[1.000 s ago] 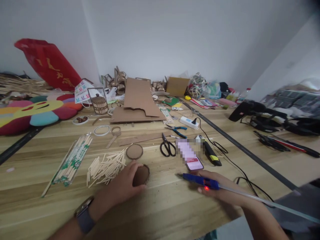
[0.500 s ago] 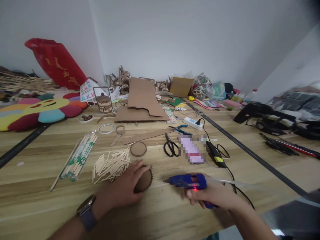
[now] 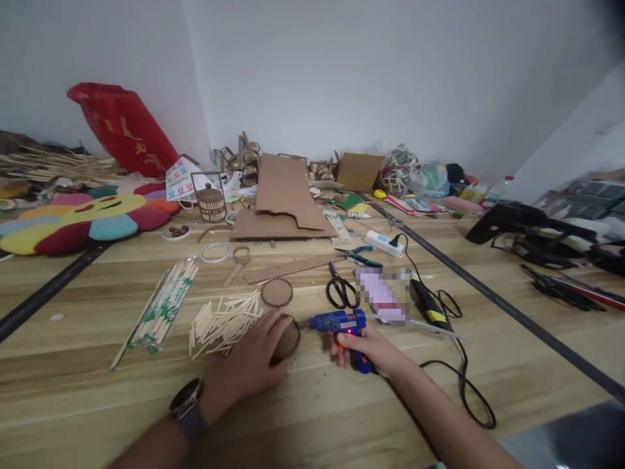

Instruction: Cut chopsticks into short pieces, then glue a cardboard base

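My right hand (image 3: 364,348) is wrapped round the handle of a blue hot glue gun (image 3: 336,322), whose red light is lit and from whose back a clear glue stick sticks out. The gun's nozzle points left, at the right edge of a round cardboard disc (image 3: 288,340) with a dark ridged rim. Fingers over the far side and thumb at the near side, my left hand (image 3: 254,352) holds this disc on the table. A second cardboard disc (image 3: 277,293) lies just beyond it. Short wooden sticks (image 3: 222,326) are heaped left of the discs.
Scissors (image 3: 340,290), pliers (image 3: 361,255) and a blurred-out pink item (image 3: 383,296) lie beyond the gun. A black and yellow tool (image 3: 430,306) trails its cord at right. Bagged sticks (image 3: 163,306) lie left; cardboard sheets (image 3: 286,195) and a small stick bucket (image 3: 211,203) stand behind.
The glue gun has moved left and away from me, bringing its nozzle to the disc's rim. My left hand stays on the disc. The whole view has shifted slightly.
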### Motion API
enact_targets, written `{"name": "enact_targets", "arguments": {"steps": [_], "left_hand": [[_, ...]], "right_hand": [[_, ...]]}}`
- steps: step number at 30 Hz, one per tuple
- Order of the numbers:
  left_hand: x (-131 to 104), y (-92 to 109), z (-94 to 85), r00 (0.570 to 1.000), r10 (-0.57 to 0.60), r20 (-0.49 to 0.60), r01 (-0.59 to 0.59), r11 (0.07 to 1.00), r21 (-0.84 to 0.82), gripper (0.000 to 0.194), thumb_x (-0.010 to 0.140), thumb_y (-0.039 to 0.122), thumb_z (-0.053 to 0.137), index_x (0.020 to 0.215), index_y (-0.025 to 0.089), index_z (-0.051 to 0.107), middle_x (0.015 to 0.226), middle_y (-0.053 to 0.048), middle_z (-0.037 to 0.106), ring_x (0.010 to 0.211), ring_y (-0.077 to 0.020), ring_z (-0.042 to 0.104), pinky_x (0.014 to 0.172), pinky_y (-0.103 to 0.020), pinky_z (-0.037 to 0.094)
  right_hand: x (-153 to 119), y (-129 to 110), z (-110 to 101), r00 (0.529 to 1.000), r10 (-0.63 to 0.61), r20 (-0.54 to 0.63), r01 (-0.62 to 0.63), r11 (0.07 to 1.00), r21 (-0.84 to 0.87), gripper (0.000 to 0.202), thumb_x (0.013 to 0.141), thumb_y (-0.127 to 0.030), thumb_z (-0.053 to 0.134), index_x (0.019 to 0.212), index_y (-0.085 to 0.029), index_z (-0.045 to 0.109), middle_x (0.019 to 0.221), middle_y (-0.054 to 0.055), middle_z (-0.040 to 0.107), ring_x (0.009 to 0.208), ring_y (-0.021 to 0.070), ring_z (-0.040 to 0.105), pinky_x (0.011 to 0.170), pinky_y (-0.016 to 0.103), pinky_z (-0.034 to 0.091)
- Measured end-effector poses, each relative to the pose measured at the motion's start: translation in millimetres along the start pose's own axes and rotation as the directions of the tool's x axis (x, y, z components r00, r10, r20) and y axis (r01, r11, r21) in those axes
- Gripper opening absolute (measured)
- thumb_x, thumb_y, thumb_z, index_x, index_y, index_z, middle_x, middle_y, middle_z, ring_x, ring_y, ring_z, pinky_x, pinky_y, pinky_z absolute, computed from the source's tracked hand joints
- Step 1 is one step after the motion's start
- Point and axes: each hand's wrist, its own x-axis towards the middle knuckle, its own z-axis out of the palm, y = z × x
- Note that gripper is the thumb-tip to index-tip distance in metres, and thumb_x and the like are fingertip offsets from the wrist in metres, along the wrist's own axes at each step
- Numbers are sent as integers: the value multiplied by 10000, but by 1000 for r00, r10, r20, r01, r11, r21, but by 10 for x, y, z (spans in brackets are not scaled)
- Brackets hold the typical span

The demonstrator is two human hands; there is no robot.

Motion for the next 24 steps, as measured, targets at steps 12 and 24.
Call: {"name": "enact_targets", "arguments": {"steps": [12,24], "left_hand": [[-4,-27,-84,999,-5,33,6,1000,-27,688,709,172,585,1380,169,436,1505,-171,383,1394,-331,345,1151,-528,297],[-38,16,-53,998,-45,54,47,998,-38,713,735,215,635,1411,163,415,1514,-157,379,1396,-314,346,1163,-485,292]], "right_hand": [[-48,27,-13,1000,-4,27,5,998,-58,439,667,-534,791,753,-122,668,653,29,669,559,131,610,560,260,487],[-67,31,-7,1000,-15,-25,12,993,-119,450,679,-581,759,728,-145,658,666,31,659,561,142,599,571,286,499]]}}
